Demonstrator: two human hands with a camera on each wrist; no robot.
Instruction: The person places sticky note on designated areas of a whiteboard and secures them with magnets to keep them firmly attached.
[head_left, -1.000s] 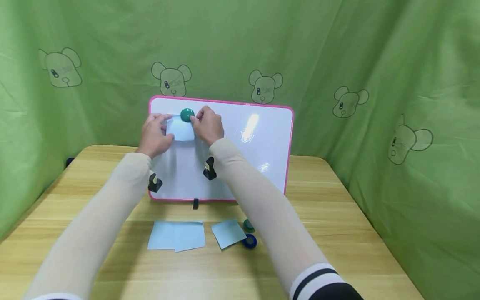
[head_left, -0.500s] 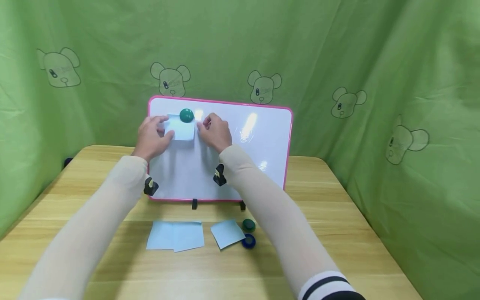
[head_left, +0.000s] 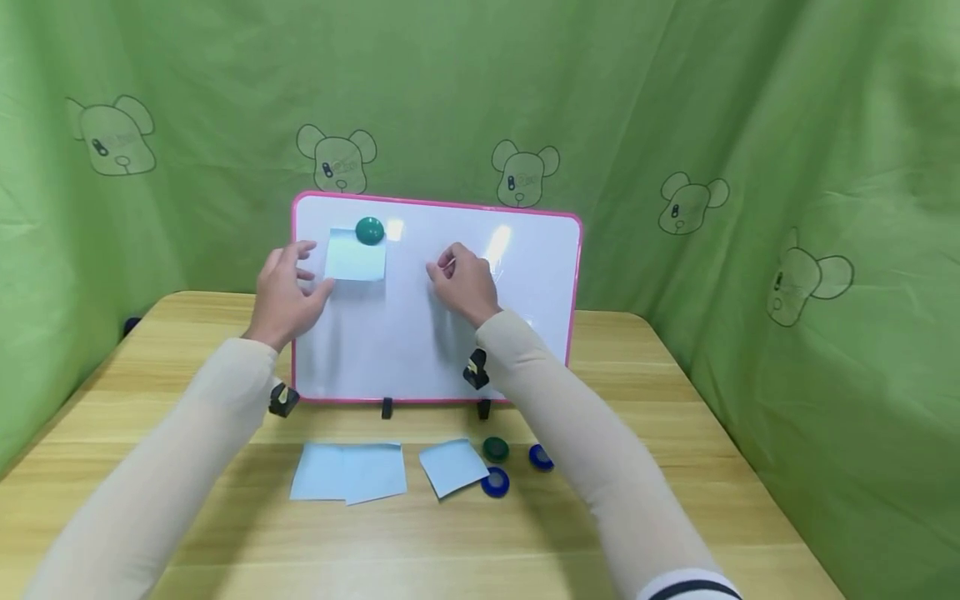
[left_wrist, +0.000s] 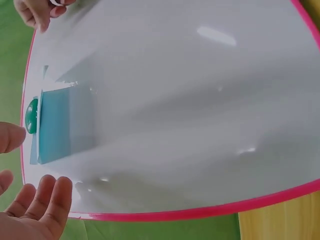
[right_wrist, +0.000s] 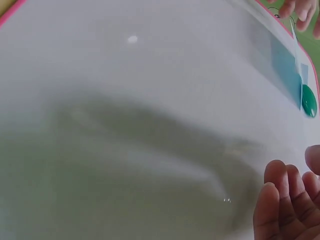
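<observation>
A light blue sticky note (head_left: pixel 356 257) hangs on the upper left of the upright whiteboard (head_left: pixel 375 350). A round green magnet (head_left: pixel 370 231) sits over its top right corner; in the left wrist view the note's lower part (left_wrist: pixel 55 125) stands out from the board. My left hand (head_left: pixel 288 292) is just left of the note, fingers spread and thumb near its lower left corner, holding nothing. My right hand (head_left: pixel 465 283) is in front of the board's middle, to the right of the note. Its fingers bend loosely, and the right wrist view shows nothing between fingers and thumb.
On the wooden table (head_left: pixel 247 533) before the board lie two overlapping blue notes (head_left: pixel 375 473) and a single blue note (head_left: pixel 453 468). Beside that one are a green magnet (head_left: pixel 495 450) and a blue magnet (head_left: pixel 495 482). Another blue magnet (head_left: pixel 541 457) is partly behind the right sleeve. A green curtain (head_left: pixel 450 92) surrounds the table.
My right hand has let go of the green magnet and moved right and down. My left hand has come off the note to the left. Note and magnet stay on the board.
</observation>
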